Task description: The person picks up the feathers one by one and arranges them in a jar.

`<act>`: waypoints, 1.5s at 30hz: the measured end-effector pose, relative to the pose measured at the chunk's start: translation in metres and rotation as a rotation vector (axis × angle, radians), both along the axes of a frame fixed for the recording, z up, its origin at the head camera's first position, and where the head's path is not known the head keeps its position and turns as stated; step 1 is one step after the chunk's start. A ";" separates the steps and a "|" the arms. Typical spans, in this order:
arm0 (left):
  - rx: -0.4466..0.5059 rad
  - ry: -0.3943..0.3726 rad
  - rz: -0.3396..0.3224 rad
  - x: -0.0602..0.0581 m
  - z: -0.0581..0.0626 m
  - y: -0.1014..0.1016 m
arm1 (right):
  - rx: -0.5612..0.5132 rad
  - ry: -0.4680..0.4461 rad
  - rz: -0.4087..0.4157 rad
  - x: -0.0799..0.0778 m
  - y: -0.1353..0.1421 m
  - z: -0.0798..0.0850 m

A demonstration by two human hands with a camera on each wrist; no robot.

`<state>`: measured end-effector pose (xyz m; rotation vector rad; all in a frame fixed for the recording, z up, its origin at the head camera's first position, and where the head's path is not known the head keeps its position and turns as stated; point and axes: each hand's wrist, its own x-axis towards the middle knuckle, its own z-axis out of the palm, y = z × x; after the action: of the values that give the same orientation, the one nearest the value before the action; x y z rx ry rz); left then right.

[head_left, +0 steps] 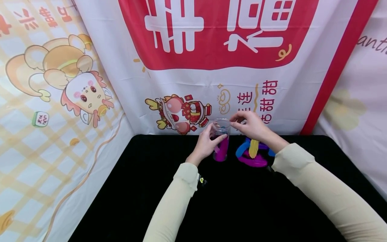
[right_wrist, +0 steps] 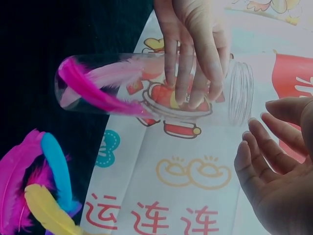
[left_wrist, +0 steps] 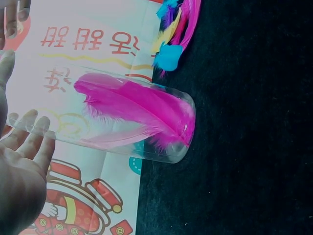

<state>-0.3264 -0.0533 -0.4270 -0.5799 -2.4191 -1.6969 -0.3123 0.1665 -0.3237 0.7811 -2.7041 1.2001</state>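
A clear jar with a threaded mouth stands upright at the back of the black table. Inside it are a magenta feather and a pale pink feather. My left hand grips the jar's upper part, its thumb and fingers around the wall. Just beside the mouth, my right hand has its fingers spread slightly apart, with nothing between them. Loose feathers lie right of the jar, below the right forearm: magenta, yellow, blue and some purple, partly hidden in the head view.
The black tabletop stretches toward me. A printed white and red cloth hangs close behind the jar and right hand. On the left is another printed cloth.
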 end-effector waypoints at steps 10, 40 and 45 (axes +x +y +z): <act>-0.006 0.005 0.011 0.000 0.003 0.000 | 0.022 -0.013 -0.018 0.004 0.018 0.000; -0.010 -0.027 0.020 0.002 0.001 0.000 | 0.005 -0.125 -0.120 0.007 0.075 -0.067; -0.013 -0.032 0.017 0.002 0.002 0.001 | 0.011 -0.149 -0.156 0.011 0.082 -0.076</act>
<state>-0.3244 -0.0528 -0.4252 -0.5363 -2.4511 -1.6980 -0.3016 0.2484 -0.3999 0.4892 -2.8296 1.2545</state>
